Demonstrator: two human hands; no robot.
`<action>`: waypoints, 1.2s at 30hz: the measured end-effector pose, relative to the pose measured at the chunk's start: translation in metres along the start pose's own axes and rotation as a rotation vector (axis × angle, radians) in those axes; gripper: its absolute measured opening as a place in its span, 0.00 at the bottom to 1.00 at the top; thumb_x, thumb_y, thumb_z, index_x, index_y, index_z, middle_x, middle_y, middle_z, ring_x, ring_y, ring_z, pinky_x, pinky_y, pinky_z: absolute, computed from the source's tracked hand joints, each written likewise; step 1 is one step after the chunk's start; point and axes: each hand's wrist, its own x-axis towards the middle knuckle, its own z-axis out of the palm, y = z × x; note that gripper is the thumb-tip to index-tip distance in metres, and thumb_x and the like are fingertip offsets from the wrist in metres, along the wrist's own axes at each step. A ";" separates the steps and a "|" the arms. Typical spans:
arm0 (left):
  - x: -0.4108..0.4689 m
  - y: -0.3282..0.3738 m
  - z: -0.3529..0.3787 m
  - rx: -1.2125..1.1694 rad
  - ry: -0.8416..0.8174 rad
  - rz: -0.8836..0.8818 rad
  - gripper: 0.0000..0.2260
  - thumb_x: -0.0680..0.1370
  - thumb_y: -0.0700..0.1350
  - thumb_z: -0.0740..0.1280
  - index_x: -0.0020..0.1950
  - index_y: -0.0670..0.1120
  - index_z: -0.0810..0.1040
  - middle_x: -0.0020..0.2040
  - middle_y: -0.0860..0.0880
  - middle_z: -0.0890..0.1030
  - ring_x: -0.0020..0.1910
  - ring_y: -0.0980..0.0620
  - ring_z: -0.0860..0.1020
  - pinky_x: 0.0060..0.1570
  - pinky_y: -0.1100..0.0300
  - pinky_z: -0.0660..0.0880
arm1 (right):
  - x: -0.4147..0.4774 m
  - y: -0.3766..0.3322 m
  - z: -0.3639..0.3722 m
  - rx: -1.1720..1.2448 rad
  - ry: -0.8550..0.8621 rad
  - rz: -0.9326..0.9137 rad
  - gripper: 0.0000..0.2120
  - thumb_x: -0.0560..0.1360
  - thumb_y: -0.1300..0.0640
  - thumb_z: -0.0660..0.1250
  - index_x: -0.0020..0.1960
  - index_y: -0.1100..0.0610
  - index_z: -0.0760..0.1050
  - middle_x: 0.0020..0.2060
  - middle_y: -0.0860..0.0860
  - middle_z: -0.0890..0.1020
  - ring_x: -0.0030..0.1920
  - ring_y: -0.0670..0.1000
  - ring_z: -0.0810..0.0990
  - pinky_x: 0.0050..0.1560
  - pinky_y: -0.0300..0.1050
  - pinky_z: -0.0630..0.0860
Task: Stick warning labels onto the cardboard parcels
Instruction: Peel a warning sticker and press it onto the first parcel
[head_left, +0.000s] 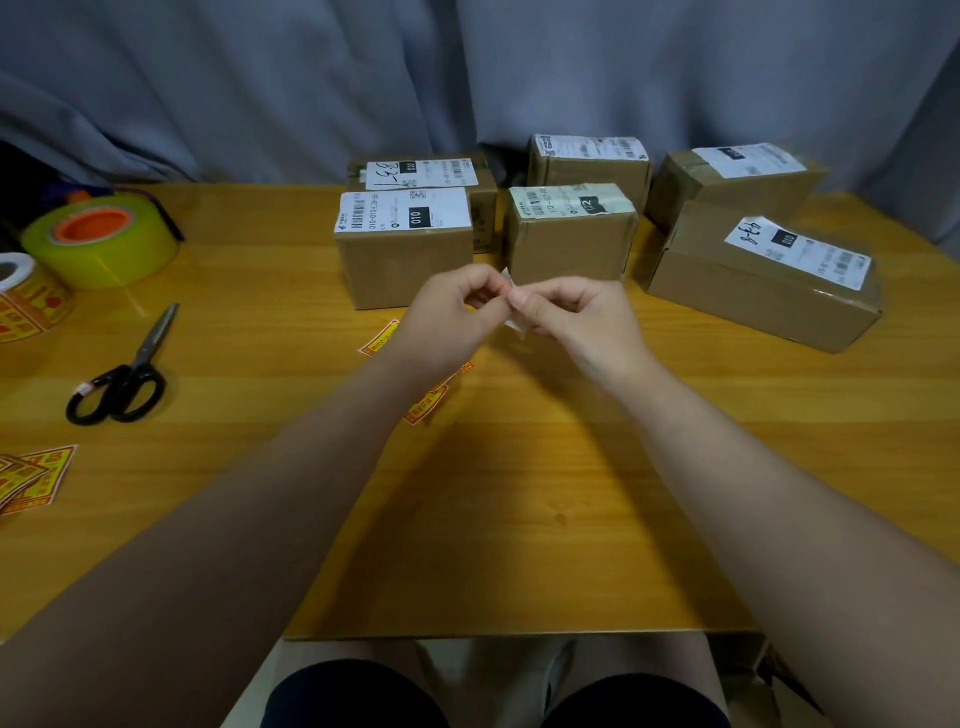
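The left hand (457, 306) and right hand (576, 317) meet above the table (519, 493), each pinching one small white label (518, 326) with curled fingertips. Just behind it, six parcels (405, 260) stand closed, so what is inside cannot be seen. Loose labels (428, 405) lie flat under the left forearm.

6 parcels (405, 260) stand close-packed across the far table (519, 519), with narrow gaps between them. Tape (104, 244), label roll (26, 301) and scissors (124, 384) line the left. The near middle is open wood.
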 end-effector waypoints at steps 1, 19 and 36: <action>0.000 -0.001 0.000 0.025 0.000 0.011 0.05 0.77 0.40 0.66 0.47 0.39 0.80 0.41 0.49 0.79 0.38 0.60 0.74 0.39 0.72 0.71 | 0.001 0.001 0.000 -0.018 0.013 -0.012 0.04 0.73 0.61 0.70 0.47 0.59 0.82 0.37 0.49 0.84 0.40 0.43 0.82 0.42 0.34 0.77; -0.015 -0.013 -0.004 -0.250 -0.045 -0.224 0.07 0.78 0.42 0.64 0.48 0.39 0.78 0.44 0.44 0.78 0.43 0.52 0.74 0.45 0.59 0.71 | -0.003 0.008 0.015 -0.123 0.121 0.081 0.04 0.76 0.60 0.66 0.44 0.55 0.79 0.39 0.49 0.81 0.43 0.47 0.79 0.47 0.40 0.76; -0.003 -0.002 0.000 -0.142 0.072 -0.148 0.05 0.78 0.43 0.64 0.46 0.43 0.77 0.40 0.44 0.75 0.39 0.53 0.70 0.38 0.66 0.68 | -0.005 0.002 0.009 0.063 0.039 0.056 0.09 0.79 0.58 0.62 0.49 0.58 0.81 0.40 0.52 0.83 0.43 0.45 0.81 0.46 0.39 0.78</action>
